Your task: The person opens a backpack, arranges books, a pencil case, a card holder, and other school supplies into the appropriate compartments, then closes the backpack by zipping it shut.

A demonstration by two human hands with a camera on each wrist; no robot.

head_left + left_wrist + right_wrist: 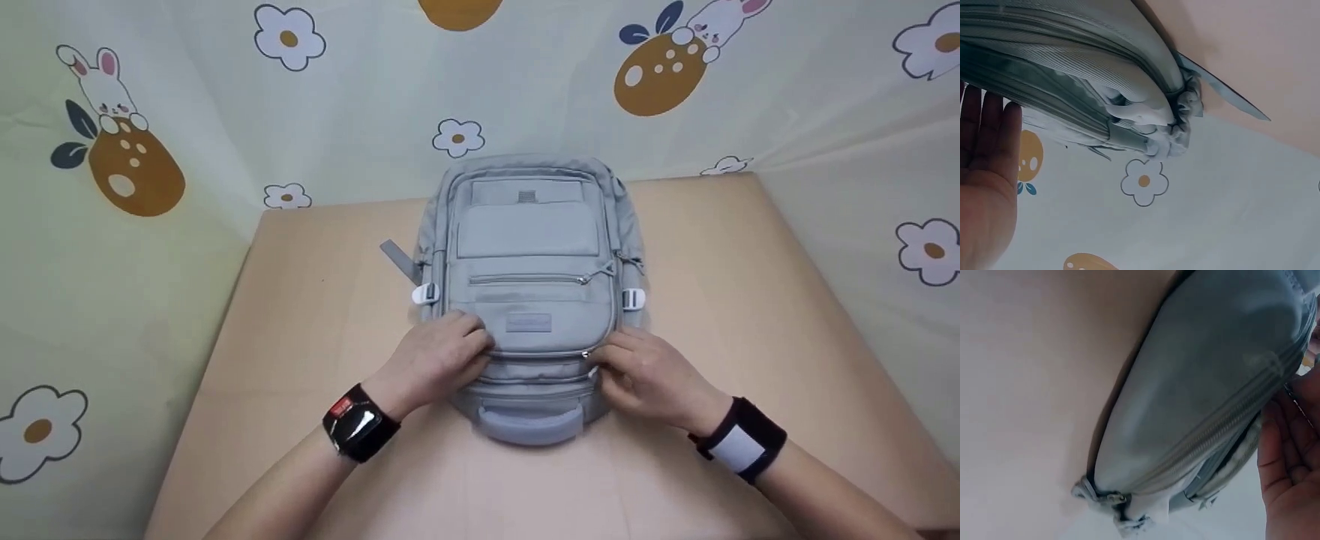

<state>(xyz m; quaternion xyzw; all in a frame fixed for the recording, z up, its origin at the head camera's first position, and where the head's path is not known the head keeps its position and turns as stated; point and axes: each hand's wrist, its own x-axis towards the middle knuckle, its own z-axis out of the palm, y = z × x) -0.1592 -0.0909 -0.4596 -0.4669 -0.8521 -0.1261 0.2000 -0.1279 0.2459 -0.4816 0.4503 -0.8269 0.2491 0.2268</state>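
Observation:
A grey-green backpack (pixel 529 247) lies front side up on a brown board, with its carry handle (pixel 531 427) nearest me. My left hand (pixel 439 356) grips the fabric edge beside the lower front zipper, its fingertips partly hidden in the head view. In the left wrist view the fingers (pixel 1002 121) reach the bag's side. My right hand (pixel 649 375) pinches at the zipper pull (pixel 587 354) on the right end of that zipper. Seen from the right wrist, the fingers (pixel 1272 455) and thumb close in by the bag's zipped side (pixel 1207 433).
The brown board (pixel 315 330) extends on both sides of the bag. A patterned cloth (pixel 375 97) with flowers and rabbits hangs behind and at the sides. A grey strap (pixel 400 260) sticks out on the left; white buckles (pixel 634 298) sit on the bag's sides.

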